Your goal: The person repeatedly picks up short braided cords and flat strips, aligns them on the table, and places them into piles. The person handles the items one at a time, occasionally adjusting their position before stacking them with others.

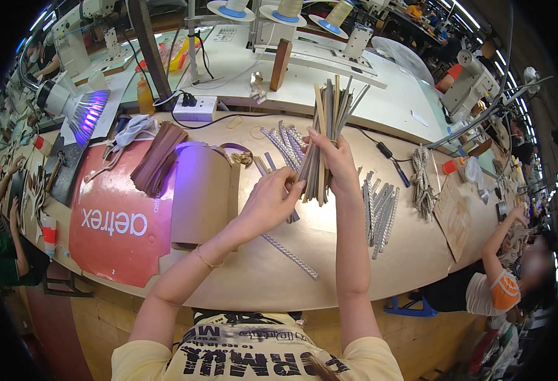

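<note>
A bundle of thin flat strips in grey, tan and dark tones stands nearly upright over the middle of the table. Around its middle my right hand is closed. My left hand pinches at the bundle's lower ends, its fingertips against the strips. Behind the hands lie silver braided straps, with a few short strips beside them. More braided straps rest to the right of my right forearm. A single braided strap lies nearer me, between my forearms.
Left stand a curved brown cardboard piece, dark brown strips and a red sheet. To the right are a bundle of braided cords and a blue-tipped pen-like tool. A power strip sits behind. Co-workers occupy both sides.
</note>
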`<action>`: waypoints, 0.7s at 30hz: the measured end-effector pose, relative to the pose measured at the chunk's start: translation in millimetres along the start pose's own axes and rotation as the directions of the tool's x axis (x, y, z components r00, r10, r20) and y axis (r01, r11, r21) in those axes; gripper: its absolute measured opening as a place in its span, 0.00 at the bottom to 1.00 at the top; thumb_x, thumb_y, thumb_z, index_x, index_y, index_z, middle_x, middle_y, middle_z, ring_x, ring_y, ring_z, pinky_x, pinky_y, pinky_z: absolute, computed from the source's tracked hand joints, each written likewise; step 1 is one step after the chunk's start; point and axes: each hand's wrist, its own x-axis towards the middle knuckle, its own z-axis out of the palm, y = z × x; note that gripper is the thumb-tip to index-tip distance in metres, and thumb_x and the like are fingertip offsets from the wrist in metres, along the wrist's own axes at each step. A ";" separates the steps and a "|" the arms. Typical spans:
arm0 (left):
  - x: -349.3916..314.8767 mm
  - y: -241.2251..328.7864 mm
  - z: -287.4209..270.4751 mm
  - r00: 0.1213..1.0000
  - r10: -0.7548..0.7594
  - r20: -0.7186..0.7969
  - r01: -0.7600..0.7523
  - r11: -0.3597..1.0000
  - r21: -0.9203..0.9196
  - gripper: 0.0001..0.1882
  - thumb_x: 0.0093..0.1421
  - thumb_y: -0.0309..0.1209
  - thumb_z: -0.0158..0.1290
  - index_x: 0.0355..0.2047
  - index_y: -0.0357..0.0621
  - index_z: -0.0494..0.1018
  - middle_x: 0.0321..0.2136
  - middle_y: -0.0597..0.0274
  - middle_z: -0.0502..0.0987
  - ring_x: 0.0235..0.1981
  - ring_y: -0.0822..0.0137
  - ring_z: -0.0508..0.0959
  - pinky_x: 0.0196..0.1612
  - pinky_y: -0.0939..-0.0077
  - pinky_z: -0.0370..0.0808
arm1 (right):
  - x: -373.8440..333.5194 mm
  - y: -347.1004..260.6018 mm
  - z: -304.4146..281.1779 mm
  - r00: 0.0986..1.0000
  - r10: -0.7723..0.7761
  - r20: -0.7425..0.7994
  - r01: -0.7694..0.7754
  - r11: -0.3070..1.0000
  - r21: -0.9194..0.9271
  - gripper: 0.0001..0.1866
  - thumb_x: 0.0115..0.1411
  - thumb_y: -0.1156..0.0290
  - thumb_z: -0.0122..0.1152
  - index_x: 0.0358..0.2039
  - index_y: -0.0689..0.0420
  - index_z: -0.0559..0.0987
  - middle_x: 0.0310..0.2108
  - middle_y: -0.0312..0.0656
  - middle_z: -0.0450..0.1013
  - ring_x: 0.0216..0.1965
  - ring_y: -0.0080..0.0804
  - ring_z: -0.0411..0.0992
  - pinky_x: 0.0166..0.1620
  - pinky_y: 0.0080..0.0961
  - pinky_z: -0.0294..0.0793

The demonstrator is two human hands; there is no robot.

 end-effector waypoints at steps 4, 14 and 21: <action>0.5 -5.3 -7.3 0.997 -0.017 0.072 0.023 0.996 -0.081 0.14 0.68 0.33 0.50 0.35 0.31 0.72 0.25 0.55 0.77 0.25 0.70 0.73 0.32 0.73 0.71 | 0.8 -0.3 -3.3 1.000 0.019 0.016 -0.019 0.999 0.029 0.24 0.57 0.62 0.69 0.46 0.65 0.72 0.35 0.45 0.76 0.34 0.29 0.77 0.34 0.26 0.80; 1.5 -15.8 -5.0 0.993 -0.050 0.109 0.076 0.967 -0.244 0.14 0.69 0.34 0.46 0.36 0.33 0.70 0.21 0.56 0.73 0.20 0.71 0.71 0.26 0.72 0.69 | 4.9 4.0 -10.4 0.997 0.053 0.057 -0.057 0.996 0.063 0.23 0.57 0.62 0.70 0.45 0.64 0.73 0.33 0.43 0.77 0.32 0.28 0.77 0.34 0.26 0.80; 5.0 -10.8 -0.8 0.991 -0.135 -0.002 0.132 0.972 -0.195 0.16 0.69 0.38 0.42 0.38 0.34 0.67 0.22 0.50 0.73 0.22 0.57 0.74 0.30 0.62 0.71 | 6.1 12.4 -3.3 1.000 0.008 0.005 -0.008 0.992 0.129 0.20 0.58 0.64 0.66 0.43 0.65 0.73 0.32 0.44 0.76 0.33 0.30 0.78 0.33 0.25 0.81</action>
